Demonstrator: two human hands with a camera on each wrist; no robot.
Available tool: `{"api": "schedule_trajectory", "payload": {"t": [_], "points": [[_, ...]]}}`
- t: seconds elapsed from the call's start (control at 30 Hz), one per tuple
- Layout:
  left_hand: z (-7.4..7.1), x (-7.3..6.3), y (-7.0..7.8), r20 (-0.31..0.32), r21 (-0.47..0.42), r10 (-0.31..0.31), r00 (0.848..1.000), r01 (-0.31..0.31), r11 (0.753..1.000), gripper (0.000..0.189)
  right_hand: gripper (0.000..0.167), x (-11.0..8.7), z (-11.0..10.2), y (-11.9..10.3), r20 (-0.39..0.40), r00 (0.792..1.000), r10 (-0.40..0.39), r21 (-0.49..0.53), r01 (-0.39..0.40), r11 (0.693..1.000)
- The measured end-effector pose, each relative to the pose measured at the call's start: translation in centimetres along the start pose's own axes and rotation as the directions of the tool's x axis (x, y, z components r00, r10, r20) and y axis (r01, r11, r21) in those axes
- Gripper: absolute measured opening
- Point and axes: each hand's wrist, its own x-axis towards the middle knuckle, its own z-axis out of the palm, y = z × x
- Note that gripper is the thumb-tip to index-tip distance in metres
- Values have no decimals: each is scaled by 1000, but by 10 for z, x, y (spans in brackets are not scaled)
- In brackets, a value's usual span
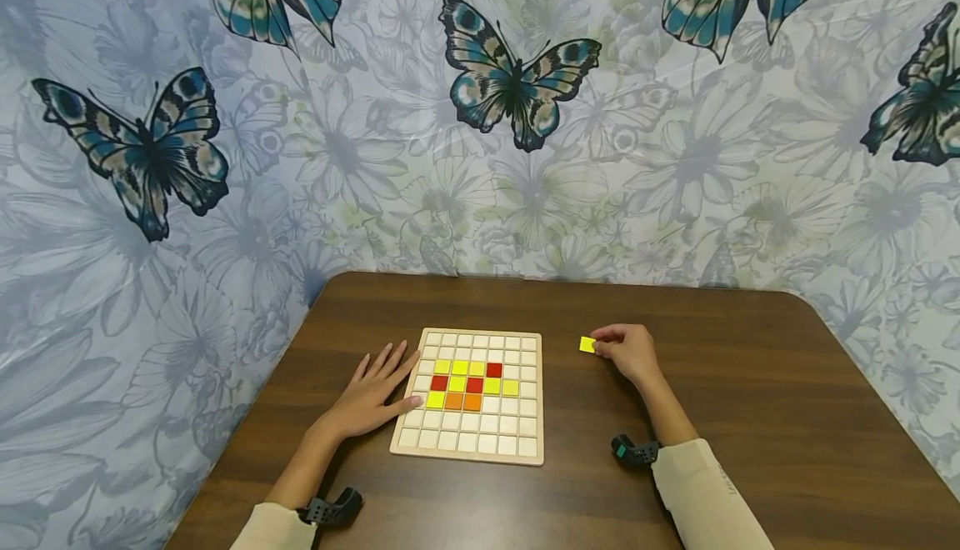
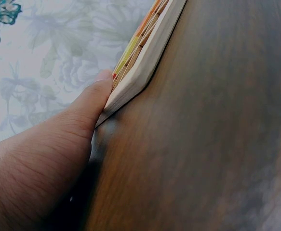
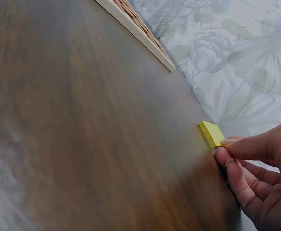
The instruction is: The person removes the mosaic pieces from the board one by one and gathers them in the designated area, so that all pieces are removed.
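A square wooden grid board (image 1: 467,460) lies on the table, its cells filled with white, yellow, red and orange square tiles. My left hand (image 1: 371,396) rests at the board's left side with fingers spread and straight; the thumb touches the edge, as the left wrist view also shows. To the right of the board, my right hand (image 1: 628,354) pinches a yellow tile (image 1: 587,344) between thumb and fingers. In the right wrist view that yellow tile (image 3: 211,134) is held by one corner, apart from the board (image 3: 145,41).
The brown wooden table (image 1: 712,367) reaches back to a wall covering (image 1: 405,200) printed with flowers and butterflies. Each wrist wears a black band, one on the left (image 1: 332,508) and one on the right (image 1: 634,451).
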Motion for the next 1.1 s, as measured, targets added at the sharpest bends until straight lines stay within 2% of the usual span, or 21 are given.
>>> {"api": "schedule_trajectory", "payload": {"t": [0.37,0.6,0.7,0.8,0.87,0.97,1.1], "points": [[0,1,-1,-1,-5,9,1000,-9,1000,84,14,1,0,-1,10,1000,17,-22,-17,1000],[0,0,0,7,1,2,1000,-2,1000,84,20,5,-7,-2,101,994,49,97,-59,994],[-2,1,0,8,-5,-2,1000,2,1000,84,20,7,-10,-4,118,992,40,99,-52,994],[-3,1,1,11,-8,-5,1000,5,1000,84,19,5,-11,-8,109,994,5,44,-9,999],[-2,1,1,12,-3,-7,1000,7,1000,85,18,3,-11,-11,93,995,-35,-27,38,999],[-2,1,0,10,5,-11,1000,11,1000,85,16,-2,-10,-20,82,991,-103,-115,112,987],[-1,0,-1,6,6,-11,1000,11,1000,85,15,-10,-4,-35,112,980,-167,-152,183,971]]}}
